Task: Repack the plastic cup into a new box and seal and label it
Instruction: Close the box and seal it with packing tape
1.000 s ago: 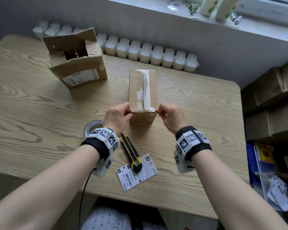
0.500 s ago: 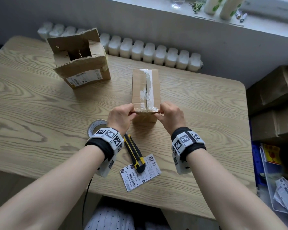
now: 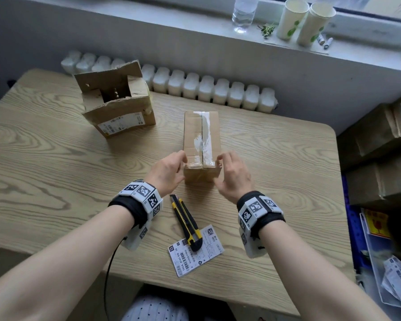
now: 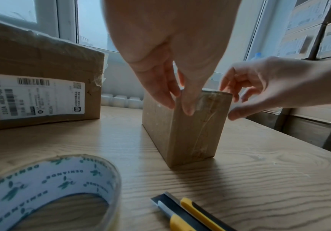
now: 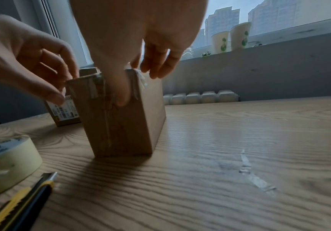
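Observation:
A small brown box [image 3: 200, 140] stands in the middle of the wooden table [image 3: 44, 158], with clear tape along its top seam. My left hand [image 3: 182, 163] touches its near left corner, thumb [image 4: 188, 101] pressed on the tape end on the near face. At the near right corner my right hand [image 3: 219, 163] lays its thumb [image 5: 121, 93] on the near face, fingers beside the right side. A shipping label [image 3: 196, 250] lies near the front edge. No plastic cup shows.
A torn open box [image 3: 118, 105] stands at the back left. A tape roll [image 4: 47, 187] lies under my left wrist, and a yellow utility knife [image 3: 186, 222] rests partly on the label. Stacked cartons [image 3: 380, 147] stand right of the table. Paper cups [image 3: 292, 19] line the windowsill.
Both hands have slid from pinching the box's top near edge down onto its near end. The head camera has tilted up, so more of the windowsill shows.

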Demonstrator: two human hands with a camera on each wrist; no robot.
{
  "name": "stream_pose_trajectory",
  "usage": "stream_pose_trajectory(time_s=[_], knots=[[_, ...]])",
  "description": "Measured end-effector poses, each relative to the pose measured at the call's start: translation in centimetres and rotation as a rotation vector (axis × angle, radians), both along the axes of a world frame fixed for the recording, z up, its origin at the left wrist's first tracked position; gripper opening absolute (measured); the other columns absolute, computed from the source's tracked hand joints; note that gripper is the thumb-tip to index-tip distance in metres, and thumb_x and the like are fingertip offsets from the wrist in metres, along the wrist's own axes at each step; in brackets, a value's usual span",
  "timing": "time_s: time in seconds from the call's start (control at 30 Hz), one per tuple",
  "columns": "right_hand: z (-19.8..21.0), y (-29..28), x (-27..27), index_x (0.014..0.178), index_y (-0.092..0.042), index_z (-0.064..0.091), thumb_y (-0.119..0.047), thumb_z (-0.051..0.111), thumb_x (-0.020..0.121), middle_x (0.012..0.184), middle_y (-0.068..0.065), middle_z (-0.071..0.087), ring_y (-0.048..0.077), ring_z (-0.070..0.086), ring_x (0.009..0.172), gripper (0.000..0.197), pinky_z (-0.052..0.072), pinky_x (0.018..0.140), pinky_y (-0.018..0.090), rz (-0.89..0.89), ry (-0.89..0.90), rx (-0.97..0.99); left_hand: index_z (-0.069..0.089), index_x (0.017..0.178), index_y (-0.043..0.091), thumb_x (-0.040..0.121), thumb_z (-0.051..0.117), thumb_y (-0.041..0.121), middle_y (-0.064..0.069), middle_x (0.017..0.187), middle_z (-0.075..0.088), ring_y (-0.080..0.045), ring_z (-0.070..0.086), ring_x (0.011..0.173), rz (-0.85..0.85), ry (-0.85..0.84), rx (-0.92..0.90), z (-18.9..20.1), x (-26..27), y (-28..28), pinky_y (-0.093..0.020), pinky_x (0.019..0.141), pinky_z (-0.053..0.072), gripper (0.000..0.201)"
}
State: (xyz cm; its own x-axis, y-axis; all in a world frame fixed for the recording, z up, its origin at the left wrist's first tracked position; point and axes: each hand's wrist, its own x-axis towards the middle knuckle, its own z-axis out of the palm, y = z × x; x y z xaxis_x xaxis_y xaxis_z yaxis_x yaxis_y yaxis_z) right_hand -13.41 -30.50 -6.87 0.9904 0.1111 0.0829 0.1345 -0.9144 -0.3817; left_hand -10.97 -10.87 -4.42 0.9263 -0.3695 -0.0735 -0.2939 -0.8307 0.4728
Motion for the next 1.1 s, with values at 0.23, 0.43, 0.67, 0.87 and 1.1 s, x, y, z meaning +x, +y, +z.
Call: stream_pose_trajectory(time_s=[0.23,0.43,0.67,0.87,1.1], knots=[[2.3,3.5,-0.3,0.15,-0.008,0.005,-0.054,0.054,0.086,0.159,0.008,0.002,0.019,0.005,0.146,0.093,0.011,0.118,0.035,-0.151,0.302,0.083,0.014,0.149,0.021,0.073,0.045,-0.018,0.003,0.158,0.008,-0.015,0.012,0.144,-0.295,-0.004,0.221,1.2,2.3,0.2,-0.029,0.117,0.012,0.091],[2.7,6.8,0.7,0.149,-0.005,0.0,-0.063,0.063,0.072,0.158,0.01,0.004,0.021,0.005,0.146,0.115,0.012,0.118,0.038,-0.441,0.387,0.2,-0.001,0.149,0.026,0.081,0.042,-0.011,0.007,0.157,-0.008,-0.011,-0.007,0.144,-0.522,0.051,0.37,1.0,4.8,0.0,-0.033,0.117,0.001,0.088],[2.8,9.2,2.9,0.146,0.002,-0.003,-0.057,0.072,0.063,0.155,0.017,0.01,0.027,0.013,0.144,0.127,0.014,0.117,0.041,-0.628,0.44,0.154,-0.006,0.149,0.027,0.085,0.045,-0.003,0.008,0.157,-0.01,-0.011,-0.009,0.144,-0.667,0.016,0.435,0.7,7.7,0.4,-0.034,0.116,-0.002,0.086],[3.3,6.9,2.4,0.148,-0.003,-0.005,-0.043,0.075,0.063,0.156,0.013,0.006,0.024,0.004,0.145,0.124,0.0,0.119,0.044,-0.478,0.511,0.149,-0.006,0.148,0.027,0.081,0.05,-0.002,0.007,0.157,-0.006,-0.014,-0.005,0.145,-0.756,-0.049,0.454,0.2,10.6,1.3,-0.038,0.116,0.0,0.092],[3.9,4.0,1.5,0.149,-0.012,0.0,-0.037,0.08,0.06,0.156,0.003,0.008,0.016,0.002,0.146,0.122,-0.003,0.118,0.038,-0.316,0.548,0.094,-0.002,0.149,0.024,0.093,0.045,0.014,0.006,0.158,-0.002,-0.014,0.0,0.145,-0.782,-0.075,0.416,-0.6,12.2,2.6,-0.036,0.117,0.004,0.074]])
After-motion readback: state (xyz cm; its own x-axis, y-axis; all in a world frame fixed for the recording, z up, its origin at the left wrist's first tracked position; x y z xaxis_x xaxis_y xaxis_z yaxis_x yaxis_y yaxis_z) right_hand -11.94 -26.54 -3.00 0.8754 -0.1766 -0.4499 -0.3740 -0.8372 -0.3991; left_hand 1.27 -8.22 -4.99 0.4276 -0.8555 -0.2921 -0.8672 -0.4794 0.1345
